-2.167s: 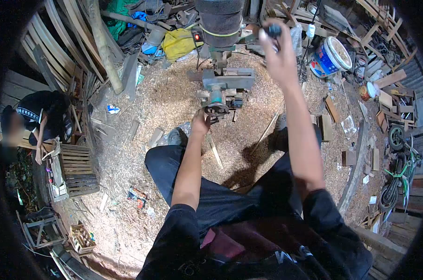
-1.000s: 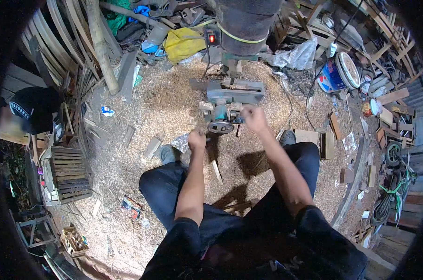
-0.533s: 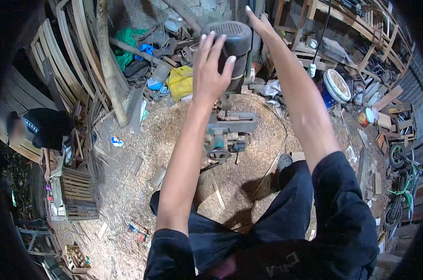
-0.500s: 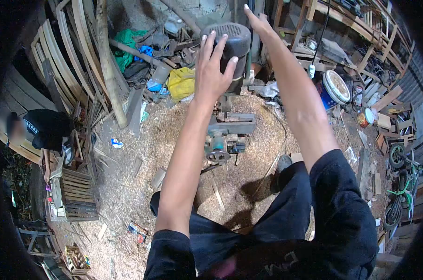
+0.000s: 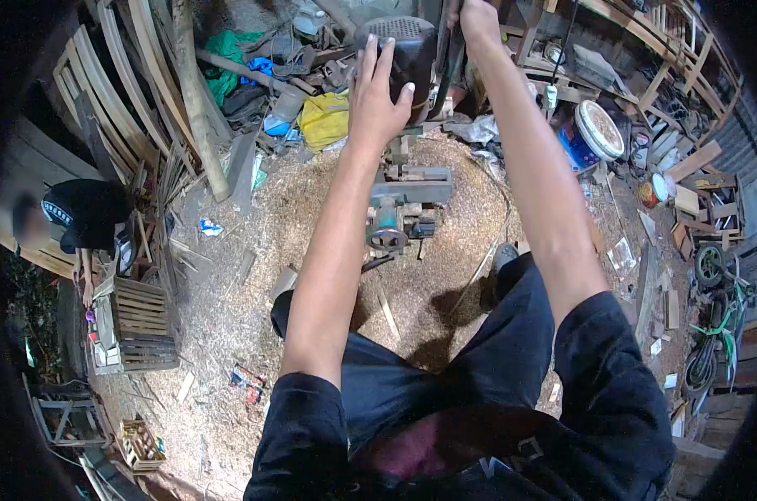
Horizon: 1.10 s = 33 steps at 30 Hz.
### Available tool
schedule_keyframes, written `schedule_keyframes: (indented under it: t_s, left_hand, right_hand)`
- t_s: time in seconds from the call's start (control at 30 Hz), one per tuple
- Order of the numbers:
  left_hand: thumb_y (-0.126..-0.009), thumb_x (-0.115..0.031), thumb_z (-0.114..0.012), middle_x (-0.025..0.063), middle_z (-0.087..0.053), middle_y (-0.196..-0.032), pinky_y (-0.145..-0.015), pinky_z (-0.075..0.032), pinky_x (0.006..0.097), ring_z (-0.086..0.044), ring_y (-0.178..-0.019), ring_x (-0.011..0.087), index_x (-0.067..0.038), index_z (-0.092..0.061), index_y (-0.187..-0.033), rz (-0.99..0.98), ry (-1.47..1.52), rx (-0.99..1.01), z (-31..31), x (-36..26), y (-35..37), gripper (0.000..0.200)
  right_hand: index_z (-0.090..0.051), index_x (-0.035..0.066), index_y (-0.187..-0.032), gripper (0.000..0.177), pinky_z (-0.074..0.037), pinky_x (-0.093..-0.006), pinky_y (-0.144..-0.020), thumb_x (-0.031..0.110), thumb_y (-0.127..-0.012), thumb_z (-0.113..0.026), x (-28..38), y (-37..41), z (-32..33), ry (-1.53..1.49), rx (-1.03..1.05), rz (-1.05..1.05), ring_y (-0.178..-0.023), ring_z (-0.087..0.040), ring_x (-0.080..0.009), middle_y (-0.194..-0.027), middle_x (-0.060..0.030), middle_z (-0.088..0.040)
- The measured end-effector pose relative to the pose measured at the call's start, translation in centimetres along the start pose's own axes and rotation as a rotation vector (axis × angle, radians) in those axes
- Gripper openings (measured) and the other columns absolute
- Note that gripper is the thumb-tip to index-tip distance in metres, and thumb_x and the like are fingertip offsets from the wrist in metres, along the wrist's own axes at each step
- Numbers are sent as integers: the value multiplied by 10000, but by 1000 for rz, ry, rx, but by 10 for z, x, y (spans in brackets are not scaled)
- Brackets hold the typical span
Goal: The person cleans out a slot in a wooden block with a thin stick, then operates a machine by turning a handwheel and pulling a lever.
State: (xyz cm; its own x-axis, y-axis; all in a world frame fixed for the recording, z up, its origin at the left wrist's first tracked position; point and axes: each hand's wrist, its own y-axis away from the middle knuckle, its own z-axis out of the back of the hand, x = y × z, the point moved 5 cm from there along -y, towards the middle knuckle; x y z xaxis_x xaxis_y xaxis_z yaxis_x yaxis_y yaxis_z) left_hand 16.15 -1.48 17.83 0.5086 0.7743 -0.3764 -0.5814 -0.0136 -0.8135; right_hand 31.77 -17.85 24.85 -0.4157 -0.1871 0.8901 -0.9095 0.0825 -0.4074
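Note:
My left hand lies with fingers spread against the side of a dark, rounded motor housing with a perforated top. At the upper edge of the view, my right hand is closed around what looks like a dark bar beside the housing. Part of that grip is cut off by the frame. Below the motor stands the rest of the machine, with a grey metal vise-like table and a small handwheel under it.
Wood shavings cover the floor. A yellow sack and scrap lie behind the machine. To the right are a bucket and a small green bicycle. At left, a person bends over a slatted wooden crate.
My right hand has gone from stretched fingers to a closed grip at the dark bar. My left hand stays on the motor housing. The view has shifted slightly.

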Motion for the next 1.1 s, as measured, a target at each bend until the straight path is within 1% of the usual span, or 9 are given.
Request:
schedule_keyframes:
  t_s: [0.1, 0.13, 0.47, 0.6, 0.67, 0.73, 0.8, 0.9, 1.1]
  left_hand:
    - [-827, -189, -666, 204, -271, -1546, -1119, -277, 528, -341, -1392, 359, -67, -406, -1427, 62, 83, 58, -3, 8, 29, 666]
    - [-833, -187, -661, 221, -336, -1508, -1119, -299, 490, -356, -1379, 372, -30, -438, -1392, 93, 18, 73, -4, 11, 44, 622]
    - [-824, -198, -673, 223, -607, -1197, -1009, -436, 423, -564, -1149, 386, 2, -617, -1172, 388, 74, 365, -13, 47, 191, 405]
    - [-809, -174, -652, 226, -576, -1262, -1022, -430, 422, -551, -1170, 380, -23, -603, -1214, 513, 59, 538, -32, 69, 245, 435]
    - [-809, -165, -646, 229, -574, -1264, -1026, -428, 425, -542, -1182, 384, -31, -560, -1270, 572, -46, 712, -31, 60, 254, 487]
    - [-812, -159, -638, 226, -556, -1291, -1035, -422, 431, -527, -1203, 383, -39, -511, -1322, 586, -94, 790, -37, 68, 264, 539]
    - [-816, -157, -630, 218, -523, -1342, -1049, -413, 438, -506, -1234, 378, -47, -456, -1370, 568, -68, 773, -65, 96, 295, 591]
    - [-832, -178, -634, 202, -416, -1455, -1089, -378, 442, -431, -1318, 360, -66, -406, -1417, 660, -114, 761, -62, 92, 305, 638]
    - [-862, -203, -624, 180, -327, -1521, -1125, -340, 434, -343, -1385, 343, -35, -347, -1452, 691, -104, 937, -84, 97, 329, 673]
  right_hand:
    - [-645, 8, -838, 452, -444, -354, -690, 424, -946, -504, 6, 75, 20, 173, 60, 118, -770, -603, -194, -778, -100, -653]
    - [-580, 28, -665, 447, -362, -315, -597, 331, -966, -445, 5, 100, 23, 172, 27, 220, -626, -499, -145, -619, -36, -569]
    - [-538, 6, -821, 344, -423, -300, -780, 263, -1012, -414, -62, 318, 70, 130, 88, 300, -805, -510, -147, -811, -50, -562]
    - [-612, -30, -927, 304, -479, -422, -781, 240, -964, -478, -47, 280, 69, 540, 260, -175, -836, -620, -280, -831, -128, -640]
    - [-649, -37, -938, 321, -500, -480, -784, 262, -922, -534, -34, 251, 45, 1037, 239, -141, -853, -660, -369, -840, -197, -677]
    - [-664, -45, -888, 340, -508, -498, -807, 285, -870, -583, -74, 251, 54, 1255, 32, 70, -879, -657, -421, -851, -256, -674]
    - [-668, -56, -879, 362, -514, -503, -803, 301, -840, -615, -95, 253, 62, 1330, 38, 86, -882, -652, -449, -860, -298, -664]
    - [-660, -58, -928, 330, -519, -496, -764, 256, -828, -636, -86, 271, 58, 1218, 353, -181, -860, -647, -451, -841, -307, -652]
    - [-654, -75, -867, 283, -514, -524, -738, 206, -838, -636, -96, 302, 68, 1137, 175, -295, -833, -640, -475, -838, -317, -648]
